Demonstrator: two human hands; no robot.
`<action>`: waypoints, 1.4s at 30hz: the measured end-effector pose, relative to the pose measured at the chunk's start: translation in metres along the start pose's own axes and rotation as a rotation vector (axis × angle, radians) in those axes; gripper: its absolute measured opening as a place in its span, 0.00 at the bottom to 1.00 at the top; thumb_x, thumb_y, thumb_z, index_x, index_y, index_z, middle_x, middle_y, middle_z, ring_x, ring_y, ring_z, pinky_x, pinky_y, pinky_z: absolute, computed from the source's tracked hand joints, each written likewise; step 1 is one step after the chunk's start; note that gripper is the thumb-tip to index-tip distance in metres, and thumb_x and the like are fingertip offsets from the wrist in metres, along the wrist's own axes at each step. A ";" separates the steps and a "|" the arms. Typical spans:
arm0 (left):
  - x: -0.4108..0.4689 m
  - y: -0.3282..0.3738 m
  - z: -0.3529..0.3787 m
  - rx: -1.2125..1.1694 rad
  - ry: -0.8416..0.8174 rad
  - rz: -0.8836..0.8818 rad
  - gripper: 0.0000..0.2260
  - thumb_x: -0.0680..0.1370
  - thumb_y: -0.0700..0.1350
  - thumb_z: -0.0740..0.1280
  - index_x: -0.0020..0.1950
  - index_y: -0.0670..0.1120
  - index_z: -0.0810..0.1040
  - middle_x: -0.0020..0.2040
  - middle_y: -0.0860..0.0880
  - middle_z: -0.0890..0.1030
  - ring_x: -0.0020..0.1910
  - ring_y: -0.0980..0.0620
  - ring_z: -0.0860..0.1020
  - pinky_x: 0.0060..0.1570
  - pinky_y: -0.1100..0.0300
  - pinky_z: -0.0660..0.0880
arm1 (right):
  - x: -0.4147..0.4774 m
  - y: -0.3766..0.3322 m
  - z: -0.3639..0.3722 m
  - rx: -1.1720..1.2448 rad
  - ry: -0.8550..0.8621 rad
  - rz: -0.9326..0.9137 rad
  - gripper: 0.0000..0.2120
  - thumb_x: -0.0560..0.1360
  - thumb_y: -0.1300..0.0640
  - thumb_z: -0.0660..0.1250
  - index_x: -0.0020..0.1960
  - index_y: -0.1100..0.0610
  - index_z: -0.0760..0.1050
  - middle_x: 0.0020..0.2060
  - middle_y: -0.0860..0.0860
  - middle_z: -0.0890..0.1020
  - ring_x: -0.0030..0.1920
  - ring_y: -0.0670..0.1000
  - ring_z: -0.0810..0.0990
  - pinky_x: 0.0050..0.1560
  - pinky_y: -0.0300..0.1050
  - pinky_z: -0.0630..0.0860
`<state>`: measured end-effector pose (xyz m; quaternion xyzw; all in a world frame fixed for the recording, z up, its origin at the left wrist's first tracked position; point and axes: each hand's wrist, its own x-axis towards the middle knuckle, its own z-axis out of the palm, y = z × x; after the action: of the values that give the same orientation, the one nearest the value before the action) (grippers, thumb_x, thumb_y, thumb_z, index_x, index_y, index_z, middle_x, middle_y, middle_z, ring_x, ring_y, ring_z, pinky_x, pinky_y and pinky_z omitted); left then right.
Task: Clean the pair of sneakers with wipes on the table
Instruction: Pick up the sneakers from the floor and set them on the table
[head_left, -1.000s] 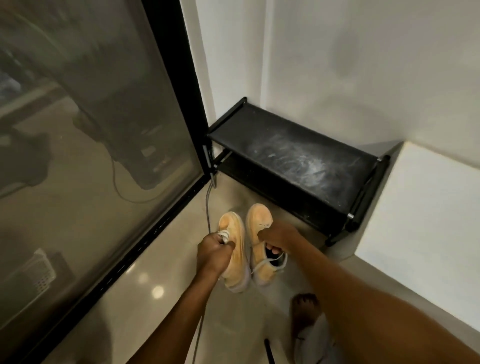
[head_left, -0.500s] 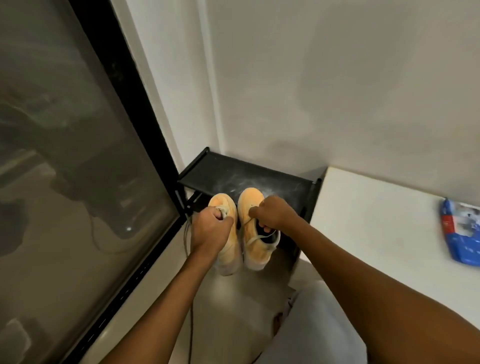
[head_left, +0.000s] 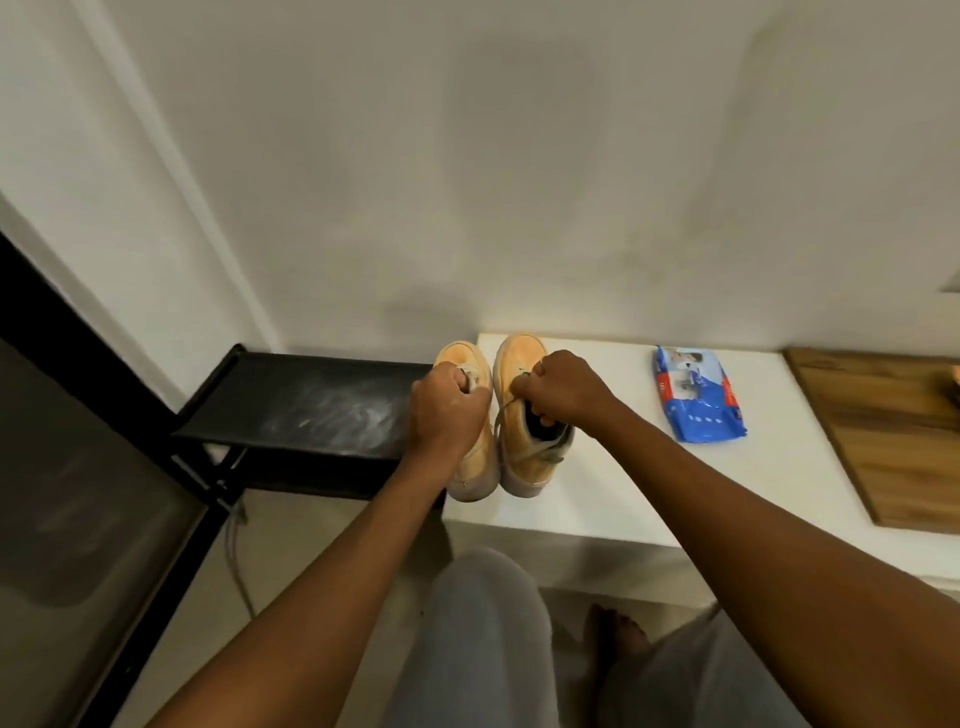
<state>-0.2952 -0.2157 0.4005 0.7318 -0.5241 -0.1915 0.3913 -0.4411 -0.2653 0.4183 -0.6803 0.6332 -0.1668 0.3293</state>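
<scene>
Sneakers (head_left: 519, 364), collars inside fingers of left hand (head_left: 444, 410), right hand (head_left: 563, 387)

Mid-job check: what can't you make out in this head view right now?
Head view only:
- Left sneaker: tongue and laces hidden under the left hand.
- Right sneaker: sole faces down, so contact with the white table is unclear.
- Wipes pack: print blurred; open or sealed, cannot tell.
- Wooden board: cut off by the right edge.

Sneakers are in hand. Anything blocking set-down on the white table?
Nothing visible. The table is bare at its left end, around the sneakers; the wipes pack lies apart, further right.
</scene>
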 end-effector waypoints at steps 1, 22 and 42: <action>-0.001 0.009 0.013 -0.001 -0.021 0.015 0.14 0.73 0.42 0.69 0.33 0.46 0.65 0.28 0.50 0.67 0.26 0.52 0.65 0.25 0.61 0.59 | 0.000 0.013 -0.009 -0.004 0.012 0.019 0.13 0.70 0.51 0.66 0.33 0.59 0.73 0.34 0.60 0.83 0.37 0.59 0.83 0.46 0.57 0.80; -0.011 -0.001 0.153 0.206 -0.176 0.181 0.08 0.81 0.46 0.67 0.44 0.48 0.70 0.38 0.51 0.75 0.35 0.52 0.73 0.32 0.63 0.66 | 0.032 0.124 0.000 -0.217 0.092 0.176 0.17 0.75 0.44 0.65 0.34 0.54 0.71 0.29 0.50 0.76 0.33 0.50 0.78 0.36 0.44 0.75; -0.009 0.007 0.132 0.391 -0.218 0.103 0.10 0.81 0.54 0.66 0.47 0.48 0.79 0.41 0.50 0.79 0.38 0.52 0.76 0.28 0.63 0.62 | 0.032 0.138 -0.001 -0.108 0.182 0.119 0.17 0.73 0.41 0.69 0.38 0.55 0.78 0.31 0.50 0.80 0.34 0.50 0.81 0.40 0.46 0.81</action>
<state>-0.3938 -0.2572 0.3226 0.7409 -0.6271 -0.1443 0.1924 -0.5409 -0.2941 0.3216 -0.6402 0.7078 -0.1740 0.2426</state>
